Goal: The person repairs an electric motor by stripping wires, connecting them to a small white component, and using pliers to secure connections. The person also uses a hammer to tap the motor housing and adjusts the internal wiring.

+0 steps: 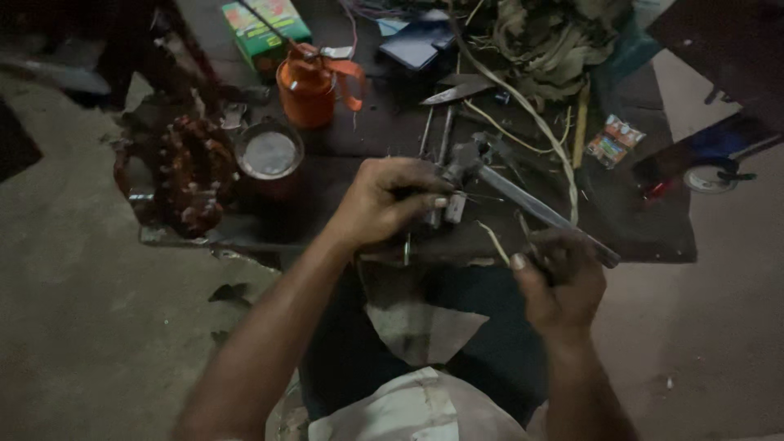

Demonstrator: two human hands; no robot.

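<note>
At frame centre: left hand [390, 202] clenched over a small metal part [452, 204] at the tool's head. Lower right: right hand [562, 278] grasping the long grey metal tool [523, 200] by its handle. Upper left: orange oil can [309, 86], round tin [269, 153].

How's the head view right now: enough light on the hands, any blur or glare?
Head view: dim overall, corners fall to near black; the left hand and right hand are lit but soft-edged, the grey metal tool between them hard to resolve; mild sheen on the orange plastic oil can, no strong glare.
</note>
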